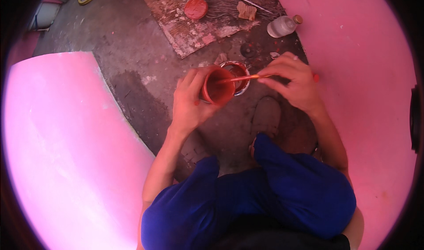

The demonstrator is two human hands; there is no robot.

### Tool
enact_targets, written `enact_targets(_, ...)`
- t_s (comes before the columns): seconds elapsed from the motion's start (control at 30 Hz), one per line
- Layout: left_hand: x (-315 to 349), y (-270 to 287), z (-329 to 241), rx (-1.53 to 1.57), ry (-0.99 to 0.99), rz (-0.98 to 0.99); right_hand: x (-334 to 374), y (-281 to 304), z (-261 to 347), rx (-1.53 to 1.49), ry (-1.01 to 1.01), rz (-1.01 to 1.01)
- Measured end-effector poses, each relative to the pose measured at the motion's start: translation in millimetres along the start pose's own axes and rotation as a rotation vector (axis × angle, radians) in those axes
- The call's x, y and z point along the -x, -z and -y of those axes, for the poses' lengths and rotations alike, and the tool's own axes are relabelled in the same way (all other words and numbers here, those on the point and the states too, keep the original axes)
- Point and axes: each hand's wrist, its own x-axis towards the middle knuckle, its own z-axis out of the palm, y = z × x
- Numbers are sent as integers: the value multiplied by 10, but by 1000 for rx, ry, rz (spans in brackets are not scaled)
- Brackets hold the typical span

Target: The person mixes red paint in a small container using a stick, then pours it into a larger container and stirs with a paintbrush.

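Observation:
My left hand point(189, 99) is wrapped round a red-coated cup point(218, 87), tilted so that its inside shows. Between the thumb and fingers of my right hand point(293, 80) is a thin paintbrush point(247, 78), its handle orange near the grip and red further down. The brush reaches leftward into the cup; its tip cannot be made out against the red inside. Just behind the cup, on the floor, stands an open paint can point(240, 69) with red paint and a pale, smeared rim. The cup hides part of that can.
A paint-stained board point(176, 27) lies ahead, bearing a round red lid point(195, 8), wire and a brown scrap point(246, 11). A clear bottle point(282, 26) with a brownish cap stands by the pink wall point(366, 95). A pink panel point(66, 131) is at left, a white bucket point(46, 15) far left.

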Motion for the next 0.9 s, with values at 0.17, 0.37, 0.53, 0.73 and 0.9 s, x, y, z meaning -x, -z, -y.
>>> enact_targets(0.17, -14, -24, 28, 6, 6, 9, -36, -46, -51, -13, -22, 59)
enact_targets(0.37, 67, 45, 146, -13, 38, -7, 44, 215, -171, 45, -67, 58)
enact_targets(0.53, 119, 72, 274, -5, 47, -19, 78, 343, -176, -95, -238, 53)
enact_targets(0.73, 197, 105, 499, 10, 165, -57, 189, 276, -237, -119, -334, 43)
enact_targets(0.9, 171, 140, 474, 18, 178, -93, 211, -233, -318, -2, -155, 21)
